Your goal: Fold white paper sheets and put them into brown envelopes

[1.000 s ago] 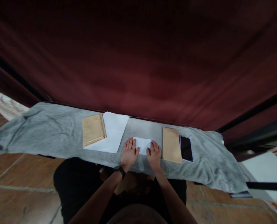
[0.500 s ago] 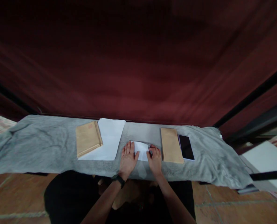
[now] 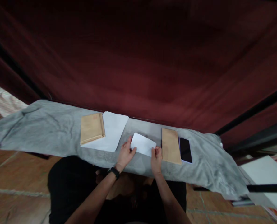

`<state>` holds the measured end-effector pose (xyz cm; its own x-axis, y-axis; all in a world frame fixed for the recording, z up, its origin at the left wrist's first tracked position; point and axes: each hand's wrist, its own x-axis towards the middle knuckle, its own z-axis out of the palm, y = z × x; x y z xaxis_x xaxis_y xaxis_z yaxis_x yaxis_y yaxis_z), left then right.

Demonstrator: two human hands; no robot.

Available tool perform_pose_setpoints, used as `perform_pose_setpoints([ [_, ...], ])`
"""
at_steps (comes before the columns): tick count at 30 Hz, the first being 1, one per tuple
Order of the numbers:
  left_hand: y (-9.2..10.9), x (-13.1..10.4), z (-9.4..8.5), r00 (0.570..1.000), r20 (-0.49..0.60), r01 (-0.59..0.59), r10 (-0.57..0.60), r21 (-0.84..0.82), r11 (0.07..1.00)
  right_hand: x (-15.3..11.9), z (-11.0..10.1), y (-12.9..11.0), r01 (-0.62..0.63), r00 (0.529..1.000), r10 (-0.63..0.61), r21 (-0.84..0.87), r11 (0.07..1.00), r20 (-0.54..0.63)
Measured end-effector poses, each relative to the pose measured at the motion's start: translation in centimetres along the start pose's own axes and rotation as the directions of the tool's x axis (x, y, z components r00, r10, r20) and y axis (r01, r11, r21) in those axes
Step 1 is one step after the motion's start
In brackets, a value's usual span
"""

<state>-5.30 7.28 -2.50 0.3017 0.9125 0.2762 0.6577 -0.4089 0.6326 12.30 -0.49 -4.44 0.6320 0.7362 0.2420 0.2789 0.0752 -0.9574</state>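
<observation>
Between my two hands is a folded white sheet of paper (image 3: 143,144), tilted with its right end lower. My left hand (image 3: 125,155) has its thumb and fingers at the paper's left end, closed on that edge. At the lower right corner, my right hand (image 3: 156,158) pinches the paper between thumb and curled fingers. Left of my hands, a stack of brown envelopes (image 3: 91,128) rests on larger white sheets (image 3: 115,130). Just right of my right hand lies another brown envelope stack (image 3: 171,146).
A phone (image 3: 185,150) with a dark screen lies beside the right envelopes. Grey cloth (image 3: 56,130) covers the narrow surface. A dark red curtain (image 3: 138,77) rises behind it. At the far right are a white board (image 3: 264,174) and black bars (image 3: 269,188).
My hands have gone from pressing flat on the paper to holding it at its ends. More of the white paper shows, now turned at an angle. The camera view has tilted.
</observation>
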Motion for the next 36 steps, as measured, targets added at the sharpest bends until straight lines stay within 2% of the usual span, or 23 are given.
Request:
perform_pose_setpoints([
  [2,-0.3,0.2,0.0,0.999,0.031,-0.008,0.009,-0.033,0.999,0.0,0.0,-0.1,-0.008,0.999,0.007,0.031,0.999,0.033],
  [6,-0.7,0.5,0.0,0.998,0.063,0.011,-0.002,-0.146,0.989,-0.1,-0.3,-0.2,-0.034,0.985,0.020,0.078,0.996,0.171],
  [12,-0.5,-0.1,0.1,1.000,-0.015,0.012,-0.016,-0.183,0.983,-0.1,-1.9,-0.1,-0.106,0.949,0.064,0.119,0.987,0.310],
  [16,0.0,-0.5,-0.2,0.998,-0.052,-0.038,0.028,-0.204,0.978,0.1,-2.8,-0.6,-0.057,0.928,-0.012,0.174,0.983,0.372],
  [19,0.4,-0.9,-0.6,0.994,-0.035,-0.106,0.102,-0.168,0.980,-0.1,-3.2,-0.9,0.006,0.910,-0.096,0.217,0.976,0.404],
  [22,0.9,-1.4,-0.9,0.961,0.107,-0.253,0.256,-0.046,0.966,-0.5,-3.4,-1.2,0.089,0.891,-0.156,0.172,0.981,0.427],
  [25,1.5,-1.8,-1.2,0.908,0.245,-0.358,0.340,0.036,0.933,-0.9,-3.7,-1.3,0.212,0.837,-0.248,0.127,0.969,0.487],
  [29,1.3,-2.2,-2.1,0.846,0.320,-0.460,0.426,0.035,0.887,-1.3,-4.4,-0.9,0.380,0.758,-0.325,0.021,0.925,0.566],
  [32,0.5,-2.0,-3.5,0.783,0.353,-0.550,0.512,0.009,0.835,-2.0,-4.9,-0.5,0.530,0.674,-0.371,-0.068,0.845,0.638],
  [34,-0.2,-1.9,-4.4,0.771,0.355,-0.567,0.528,0.009,0.823,-2.6,-5.2,-0.4,0.624,0.624,-0.391,-0.130,0.771,0.677],
  [36,-0.8,-1.9,-5.2,0.779,0.353,-0.562,0.519,0.025,0.827,-3.2,-5.4,-0.4,0.695,0.590,-0.404,-0.185,0.695,0.699],
])
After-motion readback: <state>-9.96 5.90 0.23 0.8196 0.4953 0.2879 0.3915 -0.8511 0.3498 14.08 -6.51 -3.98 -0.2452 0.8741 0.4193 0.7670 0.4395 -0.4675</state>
